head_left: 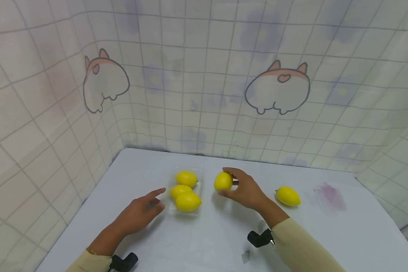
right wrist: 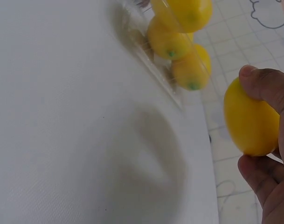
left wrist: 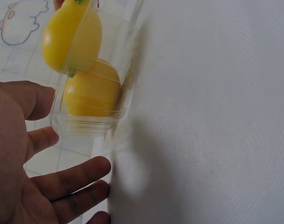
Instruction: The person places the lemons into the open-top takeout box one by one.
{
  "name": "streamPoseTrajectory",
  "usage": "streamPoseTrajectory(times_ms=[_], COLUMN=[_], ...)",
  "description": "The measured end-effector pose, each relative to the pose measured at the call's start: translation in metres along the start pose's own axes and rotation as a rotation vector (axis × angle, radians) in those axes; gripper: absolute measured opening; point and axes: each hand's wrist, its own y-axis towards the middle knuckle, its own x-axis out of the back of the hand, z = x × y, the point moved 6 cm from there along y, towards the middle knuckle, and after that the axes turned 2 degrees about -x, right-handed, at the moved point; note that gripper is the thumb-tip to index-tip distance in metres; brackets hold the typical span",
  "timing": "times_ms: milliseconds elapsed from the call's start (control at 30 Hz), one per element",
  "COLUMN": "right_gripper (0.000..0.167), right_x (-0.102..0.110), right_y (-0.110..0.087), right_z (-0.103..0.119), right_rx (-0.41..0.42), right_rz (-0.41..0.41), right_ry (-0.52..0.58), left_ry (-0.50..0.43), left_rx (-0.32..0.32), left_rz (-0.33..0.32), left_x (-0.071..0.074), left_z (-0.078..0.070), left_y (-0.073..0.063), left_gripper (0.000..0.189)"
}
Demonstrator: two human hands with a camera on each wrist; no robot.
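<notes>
A clear plastic box [head_left: 200, 177] on the table holds 3 yellow lemons, among them a front lemon [head_left: 188, 201] and a back lemon [head_left: 186, 178]. To the right of the box, my right hand [head_left: 246, 190] grips another lemon [head_left: 223, 181] between thumb and fingers, raised over the table with its shadow below. In the right wrist view the thumb lies across the top of the held lemon [right wrist: 250, 119]. My left hand [head_left: 139, 213] is at the left side of the box, fingers spread and relaxed, holding nothing. The left wrist view shows its thumb close to the box wall [left wrist: 93, 126].
One more lemon [head_left: 288, 196] lies on the white table [head_left: 210, 245] to the right of my right hand. Farther right is a pinkish smudge [head_left: 330, 196]. A grid-patterned curtain [head_left: 197, 75] with cartoon animals hangs behind and beside the table.
</notes>
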Motion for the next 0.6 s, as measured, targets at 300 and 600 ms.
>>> streamPoseTrajectory(times_ms=[300, 600], right_gripper=[0.079, 0.080], right_x=[-0.010, -0.020], right_y=[0.010, 0.019], right_z=[0.011, 0.019], right_rx=[0.027, 0.038], right_rz=[0.037, 0.059], right_ry=[0.053, 0.032], left_ry=[0.006, 0.001], left_rx=[0.000, 0.006], left_rz=[0.005, 0.006], left_x=[0.000, 0.000], left_z=[-0.001, -0.003], left_y=[0.000, 0.000], left_gripper=[0.056, 0.056])
